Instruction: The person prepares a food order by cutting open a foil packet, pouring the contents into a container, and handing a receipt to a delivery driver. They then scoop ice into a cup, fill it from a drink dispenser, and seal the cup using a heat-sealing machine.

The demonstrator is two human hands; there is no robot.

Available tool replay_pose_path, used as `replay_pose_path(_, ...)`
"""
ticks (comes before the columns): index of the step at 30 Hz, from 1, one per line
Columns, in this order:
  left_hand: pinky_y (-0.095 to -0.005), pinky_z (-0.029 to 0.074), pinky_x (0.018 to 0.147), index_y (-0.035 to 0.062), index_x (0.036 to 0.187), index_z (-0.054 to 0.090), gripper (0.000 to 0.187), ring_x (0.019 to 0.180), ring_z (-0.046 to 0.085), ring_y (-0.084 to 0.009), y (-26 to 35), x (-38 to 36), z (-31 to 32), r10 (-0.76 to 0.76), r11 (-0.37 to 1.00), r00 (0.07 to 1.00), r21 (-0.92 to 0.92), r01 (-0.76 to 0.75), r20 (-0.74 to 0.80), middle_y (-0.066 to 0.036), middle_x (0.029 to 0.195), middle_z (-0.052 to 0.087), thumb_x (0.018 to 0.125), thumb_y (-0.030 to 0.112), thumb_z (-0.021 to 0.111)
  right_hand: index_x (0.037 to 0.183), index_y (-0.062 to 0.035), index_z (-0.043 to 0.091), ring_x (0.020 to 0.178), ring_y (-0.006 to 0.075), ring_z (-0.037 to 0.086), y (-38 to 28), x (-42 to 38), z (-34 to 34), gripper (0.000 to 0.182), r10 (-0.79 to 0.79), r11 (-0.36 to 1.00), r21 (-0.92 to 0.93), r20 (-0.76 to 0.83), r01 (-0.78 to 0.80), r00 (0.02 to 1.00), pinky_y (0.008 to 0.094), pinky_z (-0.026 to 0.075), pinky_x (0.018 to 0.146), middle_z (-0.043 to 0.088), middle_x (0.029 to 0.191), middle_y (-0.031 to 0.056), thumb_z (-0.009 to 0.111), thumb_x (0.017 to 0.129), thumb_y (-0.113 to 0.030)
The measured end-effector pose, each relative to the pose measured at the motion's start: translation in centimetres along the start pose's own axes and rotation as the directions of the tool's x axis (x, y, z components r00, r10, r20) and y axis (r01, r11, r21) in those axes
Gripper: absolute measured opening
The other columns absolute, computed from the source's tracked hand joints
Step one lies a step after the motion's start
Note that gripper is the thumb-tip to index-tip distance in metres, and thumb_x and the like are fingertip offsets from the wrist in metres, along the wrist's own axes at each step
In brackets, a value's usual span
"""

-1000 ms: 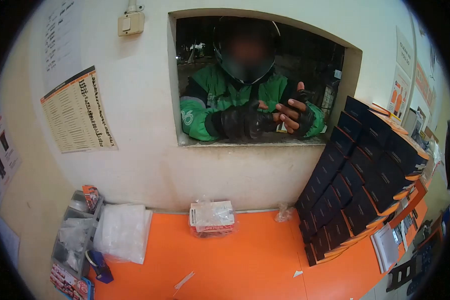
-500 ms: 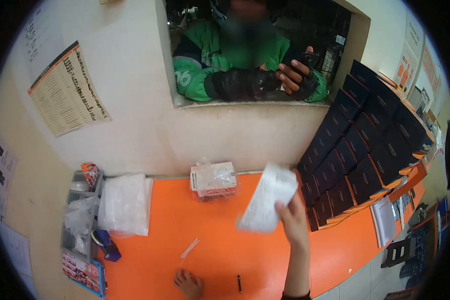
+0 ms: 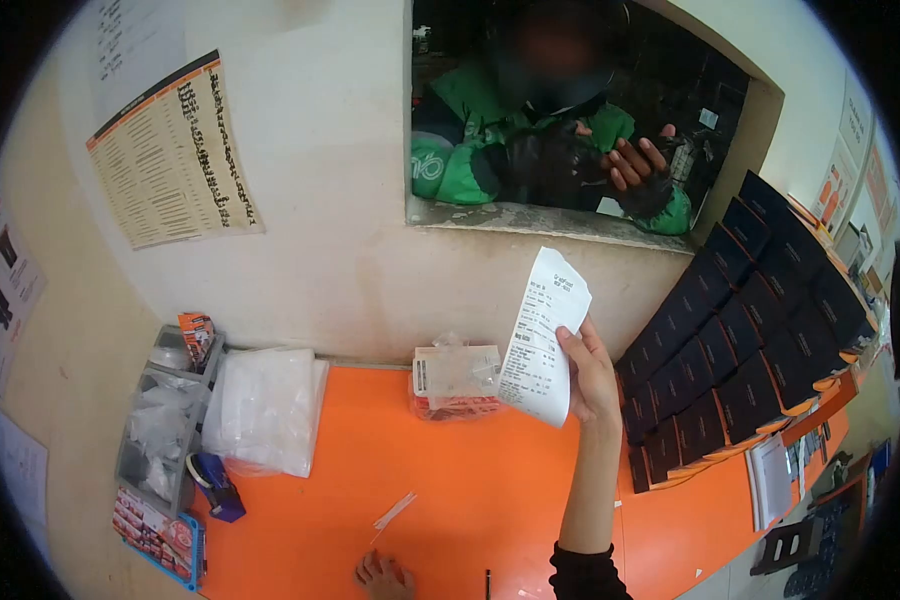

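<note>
A long printed paper receipt (image 3: 538,345) is raised above the far edge of the orange table, its text facing me. My right hand (image 3: 595,375) pinches its right side, thumb across the front. Low in the view my left hand (image 3: 382,577) rests on the tabletop with its fingers apart and nothing in them. Just beyond those fingers lies a thin clear plastic strip (image 3: 395,510). To their right is a black pen (image 3: 488,584), partly cut off by the frame. Behind the receipt sits a plastic-wrapped stack of small boxes (image 3: 456,380).
A person in a green jacket (image 3: 460,175) leans at the window ledge (image 3: 550,218), hands together. Dark boxes (image 3: 730,330) are stacked at the right. At the left are plastic bags (image 3: 262,410), a grey organizer (image 3: 175,365), a purple tape dispenser or stapler (image 3: 215,487) and a blue-edged tray (image 3: 192,555).
My right hand has moved up toward the window, and the receipt now stands more upright with its print readable. My view has shifted. The left hand stays on the table.
</note>
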State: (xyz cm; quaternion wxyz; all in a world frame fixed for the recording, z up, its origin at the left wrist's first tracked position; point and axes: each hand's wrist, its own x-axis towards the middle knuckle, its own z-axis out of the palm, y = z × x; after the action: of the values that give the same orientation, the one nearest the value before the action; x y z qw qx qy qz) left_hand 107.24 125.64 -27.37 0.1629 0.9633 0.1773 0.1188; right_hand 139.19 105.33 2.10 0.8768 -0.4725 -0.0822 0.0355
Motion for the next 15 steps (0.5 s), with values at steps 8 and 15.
replay_pose_path(8,-0.0551,0.028,0.093,0.0066,0.11,0.051,0.036,0.112,0.039,-0.0393,0.0,-0.3,0.7,0.012,0.999,0.999,0.038,-0.01,-0.047,-0.019,0.121,0.046,0.081,0.028,0.05,0.126,-0.0002,0.042,0.094,0.0197,0.061,0.3,1.1,-1.8,0.038,0.009,0.999,0.05,-0.054,-0.006,0.998,0.0327,0.054,0.077,0.059,0.108,0.0138,0.048,0.089,-0.004)
replay_pose_path(15,-0.0556,0.026,0.096,0.0091,0.121,0.049,0.041,0.115,0.04,-0.038,-0.2,-0.4,1.0,-0.06,0.996,0.998,0.073,0.058,0.02,-0.018,0.127,0.046,0.087,0.031,0.046,0.127,0.0003,0.039,0.096,0.0212,0.061,1.2,3.0,-2.9,0.039,0.049,0.991,0.128,0.015,-0.05,0.999,0.0335,0.054,0.08,0.057,0.111,0.0147,0.047,0.089,-0.005)
